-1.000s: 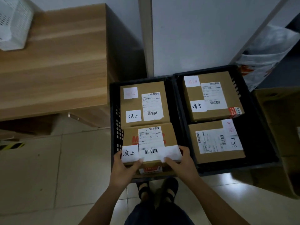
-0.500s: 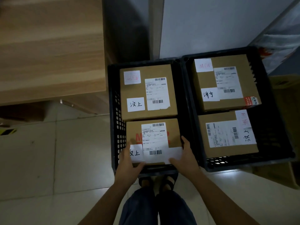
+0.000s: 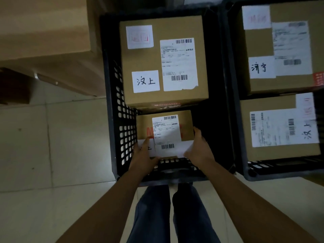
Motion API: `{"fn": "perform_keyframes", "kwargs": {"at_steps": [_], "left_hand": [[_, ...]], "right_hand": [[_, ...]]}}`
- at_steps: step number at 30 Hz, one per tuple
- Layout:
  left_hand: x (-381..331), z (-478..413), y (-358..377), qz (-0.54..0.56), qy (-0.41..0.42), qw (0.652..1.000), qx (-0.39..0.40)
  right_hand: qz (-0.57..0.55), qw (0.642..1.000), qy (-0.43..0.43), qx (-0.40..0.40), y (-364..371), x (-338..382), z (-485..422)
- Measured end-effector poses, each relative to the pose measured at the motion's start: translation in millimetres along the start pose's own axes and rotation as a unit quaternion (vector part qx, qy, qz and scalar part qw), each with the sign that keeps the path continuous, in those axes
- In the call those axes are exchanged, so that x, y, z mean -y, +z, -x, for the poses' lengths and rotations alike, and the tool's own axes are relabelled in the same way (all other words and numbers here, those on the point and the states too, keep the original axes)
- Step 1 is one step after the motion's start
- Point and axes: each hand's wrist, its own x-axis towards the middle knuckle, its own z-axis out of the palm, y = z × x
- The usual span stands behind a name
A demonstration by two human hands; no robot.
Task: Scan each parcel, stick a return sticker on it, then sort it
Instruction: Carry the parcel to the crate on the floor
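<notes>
— Start at the fingers. What are they on?

— The left hand's [image 3: 142,155] thumb lies across the top of the small parcel [image 3: 185,120], over its handwritten slip. The right hand's [image 3: 199,148] fingers [image 3: 197,133] curl round the parcel's right edge. Both hands grip it at its near corners.

— And where is the parcel?

— Down in the near half of the left crate [image 3: 124,135]. Its top sits below the top of the big box [image 3: 164,62] behind it. Whether it rests on the crate floor I cannot tell.

— Different from half a second ago?

— Yes. Then its top was about level with the big box; now it has sunk deep inside, and both hands have gone down with it.

— Materials?

— Brown cardboard, square-cornered, with red print under a white printed label that carries two barcodes. The crate is black plastic, its walls pierced with rows of small rectangular holes.

— Count them.

— Two crates side by side, touching. Four cardboard boxes, two to a crate. The right crate [image 3: 273,171] holds a far box [image 3: 259,42] and a near box [image 3: 277,153], each with white labels, though their print is blurred.

— Around them?

— A pale wood-grain desk [image 3: 43,27] at the left, glossy floor tiles [image 3: 52,146], and dark trousers [image 3: 152,216] below.
</notes>
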Motion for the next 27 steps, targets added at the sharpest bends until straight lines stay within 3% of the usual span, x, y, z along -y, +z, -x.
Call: {"fn": "perform_keyframes", "kwargs": {"at_steps": [6,14,21,25,27], "left_hand": [[3,-3,5,-0.015,0.017,1.000,0.017],[-24,34,-21,-0.046,0.041,0.996,-0.064],[-72,128,-68,-0.080,0.149,0.961,-0.220],[-87,194,-113,-0.064,0.194,0.921,-0.333],[-84,223,-143,-0.094,0.207,0.884,-0.408]], "right_hand": [[0.068,0.997,-0.001,0.034,3,-5,-5],[0.126,0.987,-0.074,0.063,-29,21,31],[0.195,0.954,-0.228,0.011,-78,95,111],[0.197,0.912,-0.358,-0.028,-101,158,168],[0.192,0.889,-0.413,-0.054,-107,197,197]]}}
